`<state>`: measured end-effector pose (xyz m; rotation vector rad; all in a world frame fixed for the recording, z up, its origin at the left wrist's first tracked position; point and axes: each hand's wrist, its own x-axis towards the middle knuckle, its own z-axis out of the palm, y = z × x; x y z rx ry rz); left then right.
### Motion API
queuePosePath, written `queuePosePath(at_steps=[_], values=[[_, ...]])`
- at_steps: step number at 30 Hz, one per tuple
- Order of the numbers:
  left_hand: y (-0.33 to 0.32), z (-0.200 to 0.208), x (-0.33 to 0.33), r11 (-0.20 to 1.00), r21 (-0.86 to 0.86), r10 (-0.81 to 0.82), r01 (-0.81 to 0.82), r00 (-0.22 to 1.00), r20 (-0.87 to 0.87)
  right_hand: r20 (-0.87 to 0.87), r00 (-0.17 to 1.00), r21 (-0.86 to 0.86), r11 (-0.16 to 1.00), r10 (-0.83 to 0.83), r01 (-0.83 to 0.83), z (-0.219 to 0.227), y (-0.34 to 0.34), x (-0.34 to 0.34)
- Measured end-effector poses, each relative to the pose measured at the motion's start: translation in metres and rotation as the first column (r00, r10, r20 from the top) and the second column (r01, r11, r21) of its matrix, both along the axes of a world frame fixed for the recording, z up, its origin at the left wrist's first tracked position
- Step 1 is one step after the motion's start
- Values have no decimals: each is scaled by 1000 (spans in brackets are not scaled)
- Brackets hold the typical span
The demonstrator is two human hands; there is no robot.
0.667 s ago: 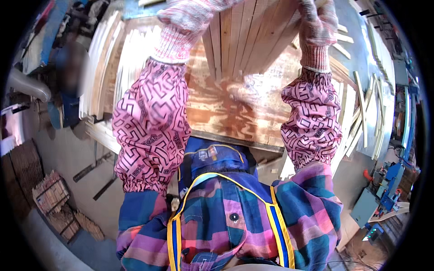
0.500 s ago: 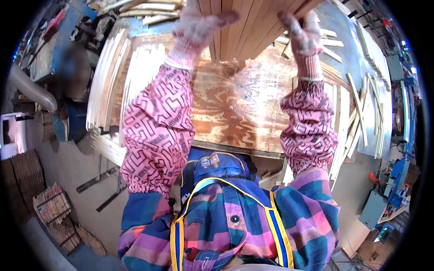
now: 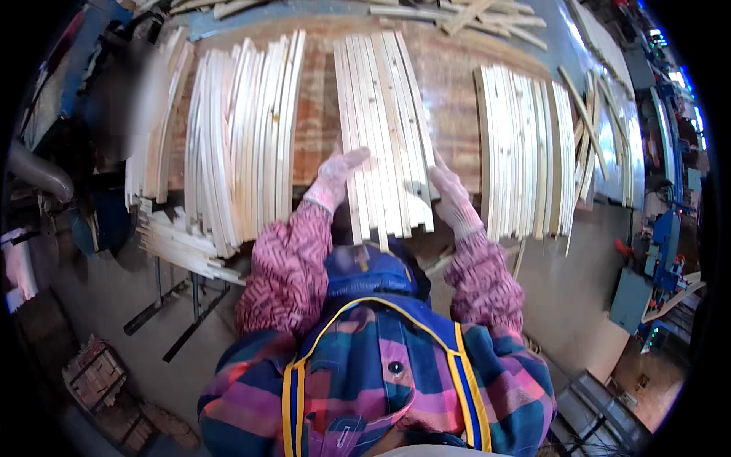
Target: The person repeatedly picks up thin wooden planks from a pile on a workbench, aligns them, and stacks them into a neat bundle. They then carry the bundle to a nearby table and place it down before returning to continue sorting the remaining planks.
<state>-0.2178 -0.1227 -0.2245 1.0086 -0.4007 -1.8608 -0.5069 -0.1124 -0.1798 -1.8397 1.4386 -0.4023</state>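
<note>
A bundle of pale wooden strips (image 3: 384, 114) lies side by side in front of me, its near ends uneven and reaching past the table's front edge. My left hand (image 3: 339, 174), in a whitish work glove, grips the bundle's left edge with the thumb over the top. On the opposite edge my gloved right hand (image 3: 451, 190) presses in, its fingers partly hidden behind the wood. Both hands are closed on the same bundle. Bare plywood of the worktable (image 3: 320, 99) shows on either side of it.
Another row of wooden strips (image 3: 247, 129) lies to the left, and one more row (image 3: 525, 145) to the right. Loose strips (image 3: 472, 19) are scattered at the back. Blue machinery (image 3: 666, 244) stands at far right; bundled wood (image 3: 95, 373) sits on the floor at lower left.
The bundle has come down from a raised, upright hold to lie nearly flat, closer to my body. Both hands came down and nearer with it, still gripping its sides.
</note>
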Motion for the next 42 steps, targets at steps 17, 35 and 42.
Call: queuePosePath(at_steps=[17, 35, 42], values=[[-5, 38, -149, 999, -3, -35, 35, 995, 90, 401, 694, 570, 756, -598, 322, 58, 6, -100], [-30, 34, -377, 982, 13, -185, 187, 959, 215, 454, 620, 566, 745, -640, 354, 48, -7, -336], [-21, -16, -368, 979, 196, -103, 58, 968, 229, -367, 930, 324, 933, -28, 156, 19, -59, -336]])
